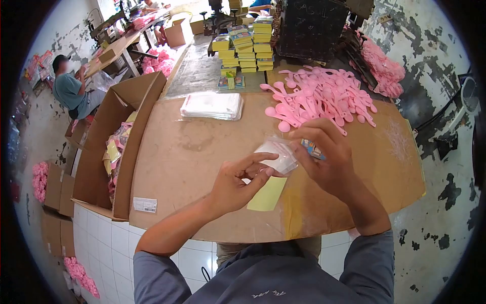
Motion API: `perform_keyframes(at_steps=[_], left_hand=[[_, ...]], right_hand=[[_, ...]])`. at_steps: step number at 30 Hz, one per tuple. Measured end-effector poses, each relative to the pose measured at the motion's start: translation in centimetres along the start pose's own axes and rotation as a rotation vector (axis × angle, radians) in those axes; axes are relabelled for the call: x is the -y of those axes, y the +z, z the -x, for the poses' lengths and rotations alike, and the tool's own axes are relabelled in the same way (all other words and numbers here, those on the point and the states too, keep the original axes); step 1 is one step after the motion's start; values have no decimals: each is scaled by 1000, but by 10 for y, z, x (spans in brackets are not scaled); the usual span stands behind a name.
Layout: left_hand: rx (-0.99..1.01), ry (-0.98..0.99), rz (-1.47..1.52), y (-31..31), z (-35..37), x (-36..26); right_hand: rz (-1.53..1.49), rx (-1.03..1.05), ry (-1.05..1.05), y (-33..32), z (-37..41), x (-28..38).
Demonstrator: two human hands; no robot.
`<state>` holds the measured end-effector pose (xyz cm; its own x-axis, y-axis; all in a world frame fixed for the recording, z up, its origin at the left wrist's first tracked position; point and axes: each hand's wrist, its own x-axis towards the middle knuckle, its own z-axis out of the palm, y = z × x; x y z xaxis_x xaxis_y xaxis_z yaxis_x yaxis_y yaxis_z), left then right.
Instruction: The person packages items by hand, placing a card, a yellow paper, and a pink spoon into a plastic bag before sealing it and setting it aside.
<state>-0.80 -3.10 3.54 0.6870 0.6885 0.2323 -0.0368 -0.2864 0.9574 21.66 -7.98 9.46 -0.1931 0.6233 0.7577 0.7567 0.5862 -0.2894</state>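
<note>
Both hands meet over the middle of a cardboard-covered table (192, 152). My right hand (329, 157) holds a small clear plastic bag (277, 156) from the right. My left hand (238, 182) pinches the bag's lower left edge, with a yellow card (267, 195) sticking out under its fingers. A small printed card (313, 148) shows behind my right hand's fingers. A heap of pink plastic spoons (324, 96) lies just beyond the hands. A stack of clear bags (212, 105) rests at the far left of the table.
An open cardboard box (119, 147) with packed goods stands at the table's left edge. Stacks of yellow card packs (245, 48) and a dark crate (311, 28) sit farther back. More pink spoons (385, 66) pile by the right wall. A seated person (71, 91) works at the far left.
</note>
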Motion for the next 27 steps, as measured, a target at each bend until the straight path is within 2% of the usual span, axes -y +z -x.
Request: perform_keyframes(at_steps=[3, 5, 9, 12, 15, 18, 21, 24, 27], left_hand=[[-34, 56, -53, 3, 0, 2], [-47, 155, -106, 6, 0, 7], [-57, 182, -244, 7, 1, 13], [-20, 172, -333, 7, 1, 13], [40, 120, -360, 6, 2, 6], [61, 40, -298, 2, 1, 2], [27, 0, -233, 1, -1, 3], [24, 23, -186, 3, -2, 8], [44, 46, -223, 6, 0, 5]], right_hand=[[188, 69, -182, 5, 0, 5], [268, 80, -210, 13, 3, 6], [389, 115, -303, 21, 3, 3], [393, 247, -245, 22, 3, 2], [323, 288, -110, 18, -2, -10], [343, 94, -7, 11, -2, -28], [-148, 144, 237, -14, 2, -23], [143, 133, -65, -8, 12, -13], [215, 124, -116, 4, 16, -2]])
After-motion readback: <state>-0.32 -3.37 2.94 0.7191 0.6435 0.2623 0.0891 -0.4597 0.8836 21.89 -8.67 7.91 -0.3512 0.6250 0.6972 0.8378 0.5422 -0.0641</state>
